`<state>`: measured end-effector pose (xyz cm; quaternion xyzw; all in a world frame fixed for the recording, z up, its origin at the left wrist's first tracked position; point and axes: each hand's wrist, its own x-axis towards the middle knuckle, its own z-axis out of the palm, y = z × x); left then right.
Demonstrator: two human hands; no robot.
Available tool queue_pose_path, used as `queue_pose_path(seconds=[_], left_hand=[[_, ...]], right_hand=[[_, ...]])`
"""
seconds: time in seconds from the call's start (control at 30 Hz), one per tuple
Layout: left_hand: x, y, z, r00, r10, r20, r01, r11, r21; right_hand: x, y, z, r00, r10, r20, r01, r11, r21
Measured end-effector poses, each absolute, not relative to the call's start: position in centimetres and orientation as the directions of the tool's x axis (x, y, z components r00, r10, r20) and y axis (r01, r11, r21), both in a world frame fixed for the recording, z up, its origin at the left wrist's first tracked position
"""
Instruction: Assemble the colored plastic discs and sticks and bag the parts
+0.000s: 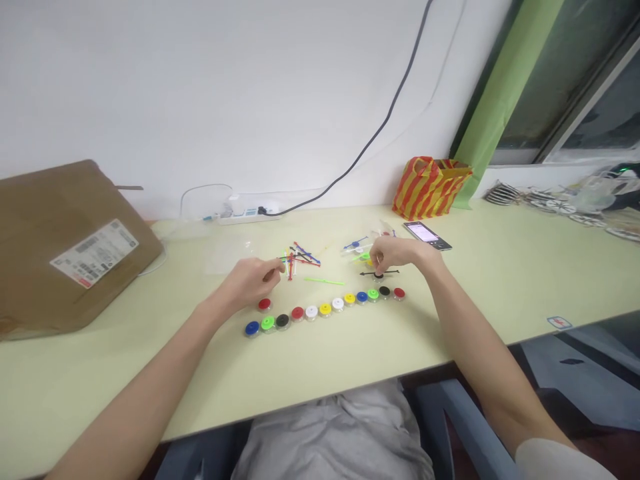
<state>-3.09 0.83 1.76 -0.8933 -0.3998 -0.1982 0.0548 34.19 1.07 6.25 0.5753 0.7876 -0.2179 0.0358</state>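
Observation:
Several round pieces with coloured tops, such as a blue one (253,328) and a yellow one (325,309), form a slanting row on the table. A single red piece (265,305) sits behind the row's left end. My left hand (257,279) is pinched at the edge of a pile of coloured arrow-shaped sticks (303,259); what it grips is too small to name. Over a black round piece with a black arrow (387,273) lying across it, my right hand (387,253) has its fingers closed on the piece. A light green stick (324,281) lies between the hands.
A large brown package (65,247) leans at the left. Along the wall lies a power strip (245,217) with a dark cable. A phone (427,235) and a striped red-yellow bag (431,188) are at the back right, with striped discs (501,193) farther right.

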Motion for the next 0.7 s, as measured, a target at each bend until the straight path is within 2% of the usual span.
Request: queue_pose_path(seconds=[0.3,0.5,0.57,0.7], left_hand=[[-3.5,0.5,2.9,0.594,0.794,0.128,0.779,-0.608,0.155],[-4.4,0.2,3.9,0.482,0.869,-0.113,0.859,-0.443,0.258],[-4.8,0.2,4.1,0.449,0.868,-0.210,0.877,-0.383,0.290],[-5.5,0.3,4.2,0.427,0.818,-0.386,0.887,-0.296,0.355]], right_hand=[[34.5,1.5,5.8,-0.272,0.925,-0.264,0.949,0.212,-0.233],[34.4,1.0,6.1,-0.286,0.934,-0.215,0.940,0.230,-0.250],[33.9,0.6,6.5,-0.290,0.942,-0.167,0.930,0.237,-0.282],[31.8,0.0,6.5,-0.323,0.946,0.029,0.905,0.318,-0.283]])
